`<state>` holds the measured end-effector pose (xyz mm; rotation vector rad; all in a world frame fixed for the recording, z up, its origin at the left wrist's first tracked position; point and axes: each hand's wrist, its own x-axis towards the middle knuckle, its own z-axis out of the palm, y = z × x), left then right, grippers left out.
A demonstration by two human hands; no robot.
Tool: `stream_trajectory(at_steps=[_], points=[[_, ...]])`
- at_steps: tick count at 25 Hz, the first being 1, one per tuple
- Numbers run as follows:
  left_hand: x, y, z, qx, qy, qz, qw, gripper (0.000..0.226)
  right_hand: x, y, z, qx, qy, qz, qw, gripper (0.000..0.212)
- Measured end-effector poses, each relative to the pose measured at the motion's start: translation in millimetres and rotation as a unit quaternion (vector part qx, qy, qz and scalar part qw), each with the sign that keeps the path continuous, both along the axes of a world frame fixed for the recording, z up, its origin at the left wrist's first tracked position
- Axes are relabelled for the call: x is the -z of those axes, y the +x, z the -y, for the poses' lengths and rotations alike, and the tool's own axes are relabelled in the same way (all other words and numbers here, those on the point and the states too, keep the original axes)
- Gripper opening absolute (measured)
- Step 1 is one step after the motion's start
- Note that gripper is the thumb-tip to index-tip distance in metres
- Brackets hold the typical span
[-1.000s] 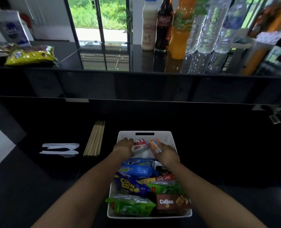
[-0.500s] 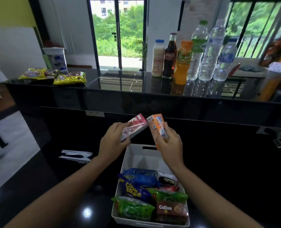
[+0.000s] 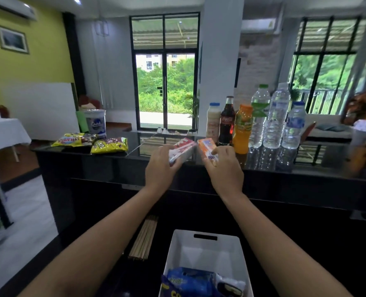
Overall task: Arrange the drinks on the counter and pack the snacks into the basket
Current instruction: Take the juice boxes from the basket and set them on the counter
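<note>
My left hand (image 3: 161,168) grips a red and white drink carton (image 3: 183,149), and my right hand (image 3: 223,169) grips an orange drink carton (image 3: 206,149). Both cartons are held out at the front edge of the raised black counter (image 3: 135,153), just left of a row of bottles: a white milk bottle (image 3: 213,123), a cola bottle (image 3: 227,122), an orange juice bottle (image 3: 243,129) and three water bottles (image 3: 276,118). Below, the white basket (image 3: 205,249) holds blue snack packs (image 3: 188,281) at its near end.
Yellow snack bags (image 3: 109,145) and another bag (image 3: 73,140) lie on the counter's left, behind them a white cup (image 3: 96,123). A bundle of wooden skewers (image 3: 144,239) lies left of the basket on the lower black surface.
Both hands lifted the two cartons out of the basket and carried them up and forward to the raised counter's edge. The view tilted up, hiding most of the basket.
</note>
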<state>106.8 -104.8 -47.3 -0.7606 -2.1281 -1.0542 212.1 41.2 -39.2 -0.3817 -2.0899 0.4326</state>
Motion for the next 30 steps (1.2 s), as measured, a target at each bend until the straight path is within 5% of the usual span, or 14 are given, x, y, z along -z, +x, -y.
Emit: stream_trajectory(at_steps=[3, 7, 9, 17, 24, 30], points=[[3, -10, -4, 0.014, -0.009, -0.008, 1.0, 0.022, -1, -8, 4, 0.045, 0.031, 0.031, 0.998, 0.024], [3, -24, 18, 0.09, -0.149, -0.039, 0.984, 0.05, 1, -4, -1, 0.027, 0.06, 0.14, 0.988, 0.046], [-1, -31, 30, 0.121, -0.184, -0.068, 0.973, 0.046, 1, 0, -2, 0.009, 0.08, 0.177, 0.981, 0.053], [-29, -28, 12, 0.154, -0.034, -0.182, 0.971, 0.039, -22, -11, 3, -0.095, 0.063, -0.018, 0.993, 0.042], [-53, -50, -20, 0.124, -0.015, -0.142, 0.982, 0.034, -46, -50, -12, -0.056, 0.076, -0.032, 0.995, 0.047], [-52, -71, -38, 0.103, -0.147, 0.001, 0.984, 0.085, -49, -80, -24, -0.028, 0.069, 0.058, 0.996, 0.06]])
